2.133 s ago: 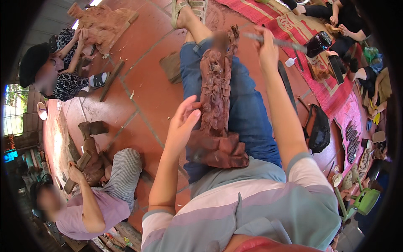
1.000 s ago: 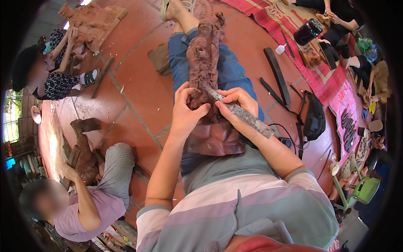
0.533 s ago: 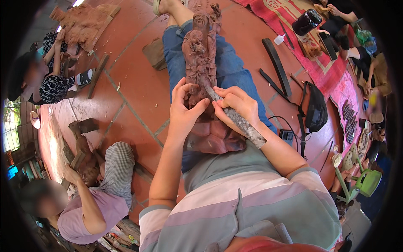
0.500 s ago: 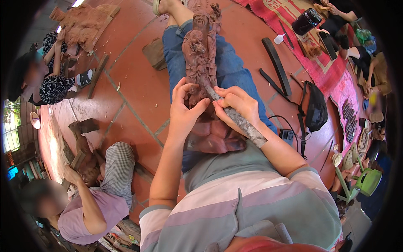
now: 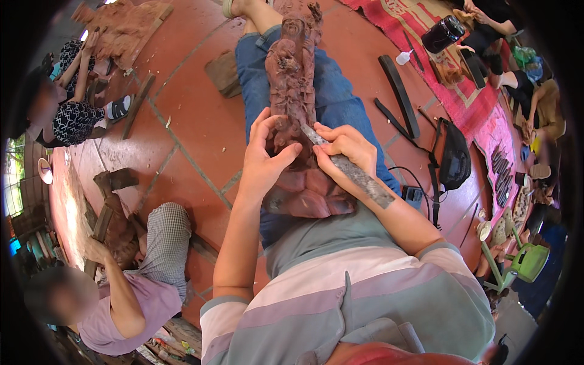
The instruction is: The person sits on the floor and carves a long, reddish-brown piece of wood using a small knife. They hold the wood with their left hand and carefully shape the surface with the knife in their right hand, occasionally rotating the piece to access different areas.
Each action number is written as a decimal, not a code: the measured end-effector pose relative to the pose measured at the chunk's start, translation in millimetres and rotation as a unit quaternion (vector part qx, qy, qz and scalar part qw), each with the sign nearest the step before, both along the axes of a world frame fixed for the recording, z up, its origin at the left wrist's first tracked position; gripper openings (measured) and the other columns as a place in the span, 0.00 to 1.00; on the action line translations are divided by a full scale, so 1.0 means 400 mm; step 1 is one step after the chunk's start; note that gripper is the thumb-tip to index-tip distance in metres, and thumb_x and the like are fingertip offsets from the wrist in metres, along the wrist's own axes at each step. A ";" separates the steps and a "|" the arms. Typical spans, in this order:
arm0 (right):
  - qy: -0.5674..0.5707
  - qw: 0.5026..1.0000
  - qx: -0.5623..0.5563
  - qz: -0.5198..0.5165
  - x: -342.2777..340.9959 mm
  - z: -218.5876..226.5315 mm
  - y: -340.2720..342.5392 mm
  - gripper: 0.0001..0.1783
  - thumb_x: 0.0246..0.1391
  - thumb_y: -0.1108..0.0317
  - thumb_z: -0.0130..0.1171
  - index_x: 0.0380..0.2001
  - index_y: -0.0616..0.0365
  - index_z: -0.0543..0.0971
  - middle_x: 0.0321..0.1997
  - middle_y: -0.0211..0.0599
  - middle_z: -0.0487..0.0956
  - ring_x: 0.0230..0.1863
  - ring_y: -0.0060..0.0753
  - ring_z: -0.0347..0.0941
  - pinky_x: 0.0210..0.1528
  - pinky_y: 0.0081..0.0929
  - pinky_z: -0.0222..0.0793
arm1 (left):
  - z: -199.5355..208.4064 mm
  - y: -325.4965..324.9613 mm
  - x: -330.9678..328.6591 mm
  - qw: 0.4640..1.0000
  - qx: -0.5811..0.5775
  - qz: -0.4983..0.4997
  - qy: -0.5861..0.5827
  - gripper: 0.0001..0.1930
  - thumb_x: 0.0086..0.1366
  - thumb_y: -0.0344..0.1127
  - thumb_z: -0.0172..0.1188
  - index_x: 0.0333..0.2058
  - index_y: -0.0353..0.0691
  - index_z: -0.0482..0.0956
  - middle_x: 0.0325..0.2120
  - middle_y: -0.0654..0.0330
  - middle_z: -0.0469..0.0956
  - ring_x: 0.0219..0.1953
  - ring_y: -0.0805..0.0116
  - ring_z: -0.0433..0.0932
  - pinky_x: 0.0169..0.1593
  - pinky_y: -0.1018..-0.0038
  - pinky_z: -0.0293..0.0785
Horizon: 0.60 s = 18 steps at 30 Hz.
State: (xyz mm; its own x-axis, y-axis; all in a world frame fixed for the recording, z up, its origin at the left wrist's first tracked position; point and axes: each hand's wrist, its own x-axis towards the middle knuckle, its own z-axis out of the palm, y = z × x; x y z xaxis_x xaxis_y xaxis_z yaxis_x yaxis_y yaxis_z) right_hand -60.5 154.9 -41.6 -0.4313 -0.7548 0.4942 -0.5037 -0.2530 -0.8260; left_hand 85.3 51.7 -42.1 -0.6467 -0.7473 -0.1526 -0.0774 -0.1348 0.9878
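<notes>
A reddish-brown carved wooden statue (image 5: 293,67) lies along my legs, its bearded figure at the far end and its broad rough base toward my belly. My left hand (image 5: 266,151) curls around the near part of the carving, fingers on its left side and thumb bent across it. Between the fingers and thumb of my right hand (image 5: 351,151) is a flat, mottled-grey strip (image 5: 359,179). Its narrow end meets the carving beside my left hand, and the wide end lies back over my right forearm. What the strip is made of I cannot tell.
Blue jeans (image 5: 334,91) support the statue. Right of them lie a dark wooden bar (image 5: 399,97), a black waist bag (image 5: 456,155) and a red mat (image 5: 389,30). A wood block (image 5: 223,74) sits left. Two people work at left; others sit at far right near a green stool (image 5: 530,263).
My right hand and the grey strip have shifted slightly to the right along the carving. My left hand keeps its grip on the statue. The whole view has moved a little.
</notes>
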 end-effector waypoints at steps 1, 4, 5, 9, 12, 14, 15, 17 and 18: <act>-0.015 1.000 0.000 0.006 -0.001 -0.002 0.001 0.09 0.37 0.81 0.66 0.20 0.62 0.75 0.31 0.46 0.78 0.40 0.41 0.79 0.39 0.27 0.75 | -0.001 -0.003 0.000 0.999 0.026 0.019 0.028 0.25 0.56 0.31 0.62 0.52 0.36 0.67 0.63 0.52 0.50 0.60 0.64 0.61 0.58 0.70 0.62; 0.013 1.000 -0.010 -0.009 0.002 -0.005 -0.014 0.08 0.38 0.80 0.66 0.19 0.61 0.75 0.31 0.46 0.78 0.39 0.41 0.79 0.38 0.27 0.76 | -0.020 -0.015 0.013 0.986 0.115 0.071 0.101 0.16 0.63 0.29 0.52 0.50 0.36 0.69 0.62 0.52 0.55 0.61 0.66 0.59 0.61 0.72 0.56; 0.031 0.999 -0.016 -0.010 0.000 -0.004 -0.023 0.08 0.38 0.80 0.66 0.19 0.61 0.75 0.31 0.46 0.78 0.39 0.41 0.80 0.38 0.27 0.76 | -0.030 -0.016 0.015 0.986 0.117 0.076 0.095 0.15 0.63 0.29 0.52 0.50 0.36 0.70 0.61 0.52 0.56 0.61 0.66 0.59 0.61 0.72 0.56; -0.004 1.000 0.005 0.000 0.003 -0.003 0.007 0.08 0.38 0.80 0.66 0.20 0.61 0.76 0.31 0.46 0.78 0.40 0.42 0.79 0.38 0.27 0.75 | -0.041 -0.010 0.011 0.987 0.105 0.105 0.063 0.13 0.64 0.29 0.51 0.47 0.35 0.72 0.59 0.52 0.60 0.61 0.66 0.59 0.61 0.72 0.55; -0.018 1.000 0.011 -0.007 0.001 0.001 -0.010 0.07 0.38 0.79 0.66 0.20 0.61 0.76 0.32 0.47 0.79 0.40 0.40 0.79 0.38 0.25 0.75 | -0.039 -0.003 0.006 0.991 0.067 0.107 0.038 0.13 0.65 0.30 0.50 0.47 0.35 0.73 0.59 0.52 0.60 0.61 0.65 0.58 0.62 0.72 0.54; 0.026 1.000 0.000 -0.005 -0.002 -0.006 -0.006 0.07 0.38 0.79 0.66 0.21 0.61 0.77 0.33 0.47 0.79 0.40 0.38 0.79 0.38 0.26 0.74 | -0.046 -0.005 0.007 0.995 0.015 0.096 0.008 0.14 0.65 0.30 0.49 0.48 0.35 0.73 0.59 0.52 0.60 0.62 0.65 0.58 0.62 0.71 0.54; -0.005 1.000 0.013 0.006 -0.006 -0.004 0.003 0.07 0.38 0.80 0.66 0.21 0.61 0.77 0.33 0.47 0.79 0.40 0.38 0.79 0.39 0.26 0.74 | -0.041 -0.006 0.005 0.996 -0.017 0.083 -0.007 0.15 0.65 0.29 0.47 0.48 0.36 0.73 0.59 0.51 0.60 0.62 0.64 0.58 0.62 0.71 0.53; -0.070 0.996 0.042 0.028 -0.011 0.006 0.022 0.07 0.38 0.80 0.66 0.22 0.62 0.77 0.33 0.47 0.79 0.40 0.38 0.79 0.41 0.27 0.74 | -0.027 0.000 0.004 0.995 -0.079 0.055 -0.039 0.17 0.64 0.28 0.44 0.50 0.37 0.73 0.59 0.51 0.60 0.62 0.62 0.58 0.62 0.71 0.53; -0.095 0.994 0.025 0.036 -0.016 0.004 0.022 0.06 0.40 0.78 0.66 0.23 0.62 0.77 0.33 0.46 0.79 0.37 0.35 0.79 0.38 0.26 0.73 | -0.019 -0.011 0.005 0.993 -0.105 0.033 -0.053 0.21 0.61 0.27 0.41 0.51 0.40 0.73 0.59 0.50 0.61 0.63 0.60 0.57 0.63 0.70 0.53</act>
